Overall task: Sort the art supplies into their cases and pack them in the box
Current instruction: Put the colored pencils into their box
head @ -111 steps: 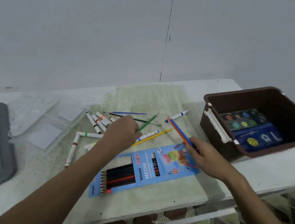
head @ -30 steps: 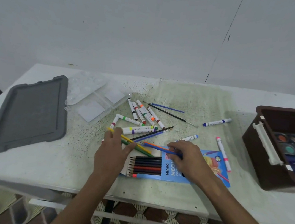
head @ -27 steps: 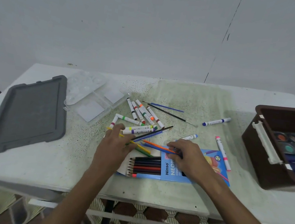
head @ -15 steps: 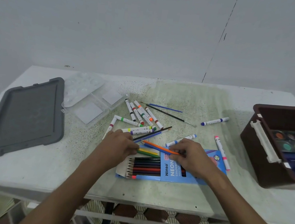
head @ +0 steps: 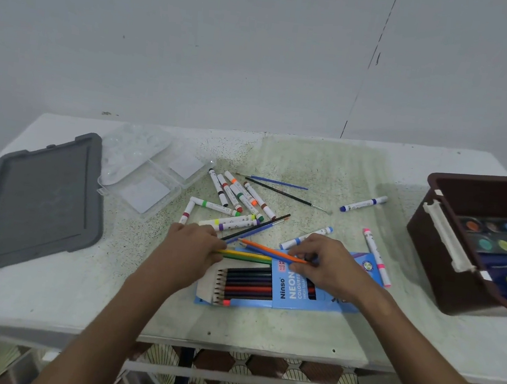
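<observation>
A blue coloured-pencil case [head: 291,289] lies near the table's front edge with several pencils in its open left end. My right hand [head: 329,266] pinches an orange pencil [head: 266,249] and a blue pencil together above the case. My left hand [head: 194,248] grips a yellow pencil and a green pencil [head: 247,256] just beyond the case's open end. Several markers [head: 235,196] and thin brushes [head: 277,191] lie scattered behind the hands. The brown box [head: 438,240] at the right holds a watercolour palette [head: 499,234].
A grey lid [head: 37,200] lies flat at the left. A clear plastic case [head: 151,179] lies open behind it. Loose markers lie at the right: blue [head: 362,202], pink [head: 376,258]. The white wall stands behind the table.
My left hand has drawn the yellow and green pencils rightward beside the case's open end. My right hand still holds the orange and blue pencils over the case. The view shifted slightly.
</observation>
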